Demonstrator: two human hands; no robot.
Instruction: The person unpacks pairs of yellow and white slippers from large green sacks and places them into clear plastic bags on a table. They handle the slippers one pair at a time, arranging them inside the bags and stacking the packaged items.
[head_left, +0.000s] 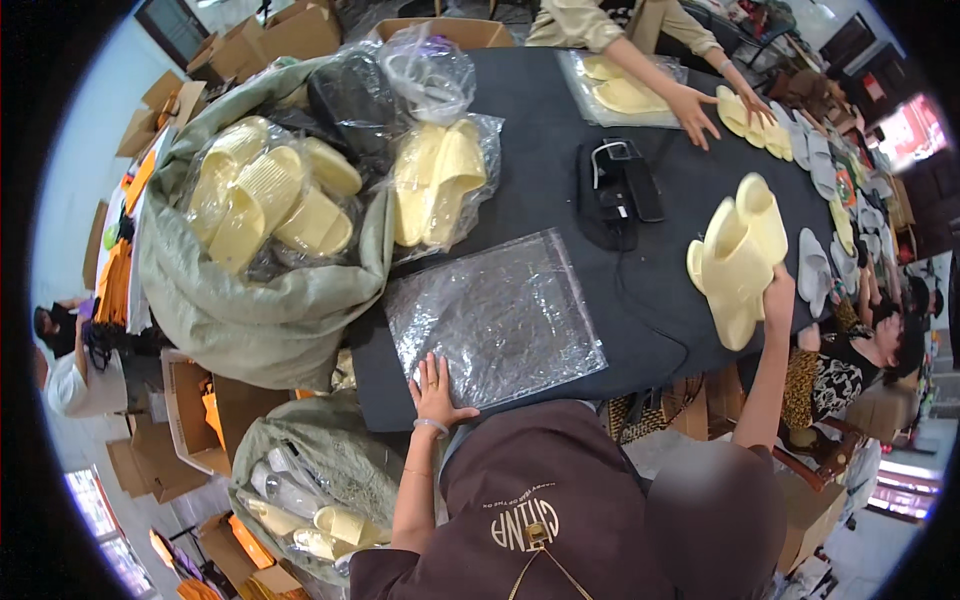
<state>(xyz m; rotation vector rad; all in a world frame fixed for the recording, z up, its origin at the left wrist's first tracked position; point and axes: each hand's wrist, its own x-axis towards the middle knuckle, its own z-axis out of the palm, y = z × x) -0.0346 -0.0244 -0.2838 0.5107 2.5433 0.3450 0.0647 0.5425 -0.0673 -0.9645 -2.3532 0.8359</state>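
Flat on the black-covered table [520,130] lies a clear plastic bag [500,320]. My left hand [435,395] rests on its near left corner with the fingers spread. To the right, my right hand [778,300] grips a pair of pale yellow slippers [745,235] by their side edge. The slippers are pressed together, and the fingers under them are partly hidden. Between the bag and the far edge sits a black device [615,190] with a thin cable. A bagged pair of yellow slippers [435,180] lies left of the device.
A large green woven sack [270,330] full of bagged slippers stands at the left, and a second sack [330,450] is below it. Across the table, a co-worker's hands [695,115] reach over yellow slippers [755,125]. Grey slippers [815,270] line the right side. Cardboard boxes [205,405] stand around.
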